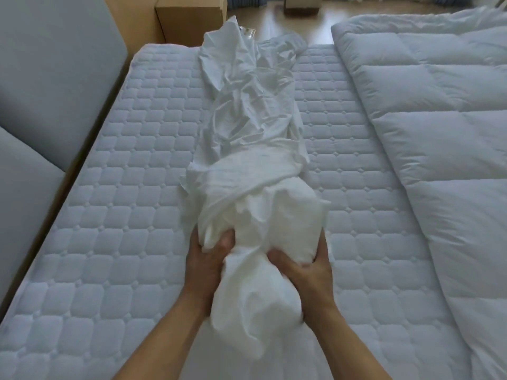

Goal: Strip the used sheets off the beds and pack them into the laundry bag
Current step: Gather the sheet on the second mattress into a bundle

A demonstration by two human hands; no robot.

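Looking down on a bare pale-blue quilted mattress (115, 204), stripped edge to edge, with a pale wooden floor (277, 26) at 12 o'clock beyond its far end. Gathered down the middle from 12 to 6 o'clock: a crumpled white fabric sheet (252, 138), drawn into one long rope, near end bunched thick. Gripped there at 6 o'clock from both sides: left hand (208, 259) at 7 with thumb dug into the folds, right hand (304, 270) at 5 with fingers wrapped round the bulge, each closed tight on cloth. Probably bundled this way to turn a wide sheet into one carryable wad for packing. Pushed aside at 3 o'clock: a puffy white channel-stitched duvet (439, 133), likely kept clear so the sheet comes away alone. At 9 to 10 o'clock, a grey padded upholstered panel (55, 64); at 11, a plain brown cardboard box (189, 20). No laundry bag in sight. Small glossy tag (247, 32) at the sheet's far tip, too blurred to read; no other writing or brand legible.
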